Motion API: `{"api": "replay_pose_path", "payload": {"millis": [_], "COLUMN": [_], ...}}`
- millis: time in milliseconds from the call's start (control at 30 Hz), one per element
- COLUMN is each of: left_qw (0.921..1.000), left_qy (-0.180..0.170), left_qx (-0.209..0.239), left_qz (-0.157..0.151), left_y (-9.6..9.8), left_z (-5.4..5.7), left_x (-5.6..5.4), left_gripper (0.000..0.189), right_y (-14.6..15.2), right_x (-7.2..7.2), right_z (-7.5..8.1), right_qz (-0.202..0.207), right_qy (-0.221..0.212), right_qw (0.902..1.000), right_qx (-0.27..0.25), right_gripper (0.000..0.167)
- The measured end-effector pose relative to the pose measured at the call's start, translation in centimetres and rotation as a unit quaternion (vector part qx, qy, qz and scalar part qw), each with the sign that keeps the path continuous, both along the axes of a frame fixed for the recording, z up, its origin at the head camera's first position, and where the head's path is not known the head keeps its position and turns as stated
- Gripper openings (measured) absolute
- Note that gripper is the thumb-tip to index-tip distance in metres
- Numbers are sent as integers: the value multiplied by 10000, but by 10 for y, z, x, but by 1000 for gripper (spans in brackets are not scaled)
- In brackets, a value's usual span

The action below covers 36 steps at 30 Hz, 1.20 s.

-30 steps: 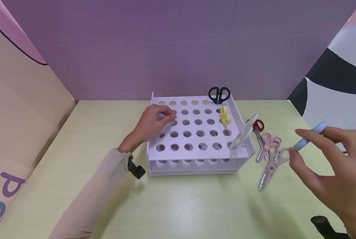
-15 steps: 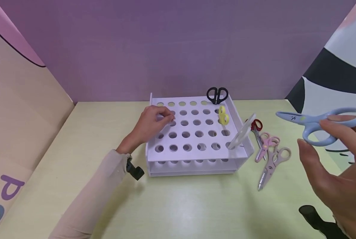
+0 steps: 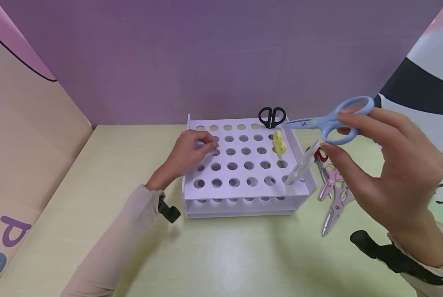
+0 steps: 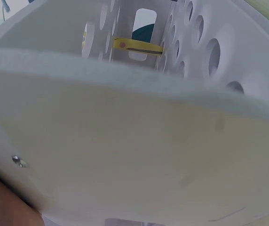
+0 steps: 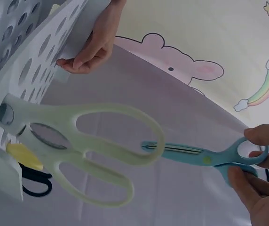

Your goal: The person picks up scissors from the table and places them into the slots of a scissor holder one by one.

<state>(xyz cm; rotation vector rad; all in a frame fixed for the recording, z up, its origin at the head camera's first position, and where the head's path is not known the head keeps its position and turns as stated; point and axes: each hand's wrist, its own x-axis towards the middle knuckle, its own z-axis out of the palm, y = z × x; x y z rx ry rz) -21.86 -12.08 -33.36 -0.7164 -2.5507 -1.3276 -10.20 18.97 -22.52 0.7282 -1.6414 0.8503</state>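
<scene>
"Purple backdrop (image 3: 206,62) rises behind a pale surface (image 3: 221,255), and on this surface sits a white rack (image 3: 240,192) with rows of round holes. But where are the blue scissors (image 3: 324,122)?"

"They are in the air, by the right side of the rack. The person's right grip (image 3: 399,169) pinches them at the handles, between thumb and fingers, and the blades point to the left."

"Why are they held at the handles?"

"I suppose because the whole length of the blades is then free, and the fingers are away from the cutting edges."

"And the left grip (image 3: 190,152)?"

"It lies over the left side of the rack, fingertips close together. Whether it pinches the rack or only rests there, I cannot tell. Probably it serves to steady the rack."

"What do the holes carry?"

"Black scissors (image 3: 269,123), yellow scissors (image 3: 278,140) and white scissors (image 3: 302,166), all along the right column, handles up; the white ones lean outward. Holes seem too narrow for the handles, so these probably remain on top, easy to take."

"And the others?"

"Red scissors (image 3: 320,167), pink scissors (image 3: 330,181) and pale purple scissors (image 3: 336,206) lie close together on the surface, just right of the rack, perhaps for convenient reach."
</scene>
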Motion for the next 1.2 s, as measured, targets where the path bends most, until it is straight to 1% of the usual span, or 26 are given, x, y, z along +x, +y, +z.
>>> {"api": "replay_pose_path", "payload": {"millis": [67, 100, 167, 233, 300, 400, 500, 567, 733, 833, 967, 1100, 1200], "left_qw": [10000, 10000, 10000, 10000, 10000, 10000, 10000, 10000, 9999, 9999, 9999, 9999, 9999], "left_qy": [26, 24, 4, -20, -57, -76, -70, -56, -73, -92, -86, -94, -92], "left_qx": [-9, -11, -20, -23, -21, -8, 13, 35, 68, 51, 3, 12, 70], "left_qz": [-3, -11, -16, -8, 8, 34, 33, 37, 30, 30, 70, 60, 34], "left_y": [1, 1, 1, 1, 1, 1, 1, 1, 0, 0, -1, -1, 0], "left_z": [0, 1, 1, 2, 3, 4, 3, 3, 2, 3, 3, 3, 1], "left_x": [0, 0, 0, 1, 1, 2, 2, 2, 2, 2, 2, 3, 3], "left_gripper": [13, 14, 14, 14, 13, 14, 14, 15, 16, 16, 15, 16, 16], "right_y": [-5, -8, -14, -18, -25, -35, -45, -50, -57, -60, -66, -71, -73], "right_x": [0, 0, -2, -5, -7, -9, -11, -12, -13, -15, -18, -20, -22], "right_z": [5, 7, 11, 14, 15, 14, 11, 7, -6, -16, -30, -43, -56], "right_qz": [60, 153, 303, 402, 421, 391, 494, 616, 984, 1196, 1415, 1351, 1179], "right_qy": [-400, -548, -890, -1167, -1352, -1537, -1746, -1901, -2312, -2421, -2508, -2625, -2817], "right_qw": [9984, 9971, 9920, 9845, 9779, 9685, 9599, 9529, 9371, 9299, 9169, 9003, 8828], "right_qx": [394, 513, 847, 1249, 1539, 1920, 2138, 2283, 2421, 2497, 2765, 3199, 3569], "right_gripper": [37, 36, 37, 35, 34, 37, 40, 39, 41, 40, 35, 33, 33]}}
